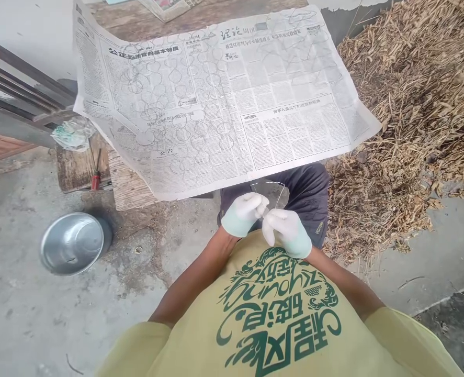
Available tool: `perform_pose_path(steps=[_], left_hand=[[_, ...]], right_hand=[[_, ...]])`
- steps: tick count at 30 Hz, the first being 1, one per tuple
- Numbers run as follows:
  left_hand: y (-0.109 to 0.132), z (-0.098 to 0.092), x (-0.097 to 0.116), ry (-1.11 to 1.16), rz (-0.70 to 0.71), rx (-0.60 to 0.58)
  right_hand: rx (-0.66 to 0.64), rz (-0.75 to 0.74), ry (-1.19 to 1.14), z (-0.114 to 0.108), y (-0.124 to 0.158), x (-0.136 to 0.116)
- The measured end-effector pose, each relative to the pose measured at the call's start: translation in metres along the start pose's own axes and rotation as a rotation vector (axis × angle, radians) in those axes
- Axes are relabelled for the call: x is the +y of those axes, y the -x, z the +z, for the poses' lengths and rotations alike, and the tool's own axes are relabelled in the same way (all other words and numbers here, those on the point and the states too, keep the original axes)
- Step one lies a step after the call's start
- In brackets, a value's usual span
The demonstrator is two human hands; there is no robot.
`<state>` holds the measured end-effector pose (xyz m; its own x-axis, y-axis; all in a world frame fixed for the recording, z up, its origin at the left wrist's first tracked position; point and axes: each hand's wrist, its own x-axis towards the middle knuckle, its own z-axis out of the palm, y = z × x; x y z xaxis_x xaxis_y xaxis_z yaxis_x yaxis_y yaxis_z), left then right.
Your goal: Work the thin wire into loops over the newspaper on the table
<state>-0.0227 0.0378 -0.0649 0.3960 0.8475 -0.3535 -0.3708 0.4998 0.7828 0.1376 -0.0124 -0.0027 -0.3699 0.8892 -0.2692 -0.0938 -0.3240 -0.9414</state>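
My left hand [244,212], in a white glove with a mint cuff, is closed with its fingertips pinched together. My right hand [285,230] wears a matching glove and is pinched closed beside it. Between them both hands hold a thin pale wire [280,196], which bends in an angular loop above my lap. Just beyond the hands, a spread newspaper [290,133] covers most of a wooden table. Several thin wire rings [179,135] lie scattered over its left half, with more fine strands towards the upper right.
A metal pot [75,243] stands on the concrete floor at left. Behind it, a red-handled screwdriver [95,178] and a crumpled plastic bag [74,133] rest on a small wooden stool [69,170]. Dry stalks and leaves [408,125] are heaped along the right.
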Motion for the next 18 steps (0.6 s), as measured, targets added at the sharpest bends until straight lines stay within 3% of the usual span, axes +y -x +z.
perform_pose_path(steps=[6, 12, 18], left_hand=[[-0.006, 0.002, 0.006, -0.037, -0.060, -0.101], [-0.003, 0.004, 0.004, -0.037, -0.036, 0.010], [0.002, -0.005, 0.006, -0.092, 0.064, -0.022]], right_hand=[[0.011, 0.023, -0.013, -0.001, 0.000, 0.000], [0.123, 0.048, -0.051, 0.001, -0.003, 0.001], [0.051, 0.057, -0.027, -0.011, -0.002, 0.009]])
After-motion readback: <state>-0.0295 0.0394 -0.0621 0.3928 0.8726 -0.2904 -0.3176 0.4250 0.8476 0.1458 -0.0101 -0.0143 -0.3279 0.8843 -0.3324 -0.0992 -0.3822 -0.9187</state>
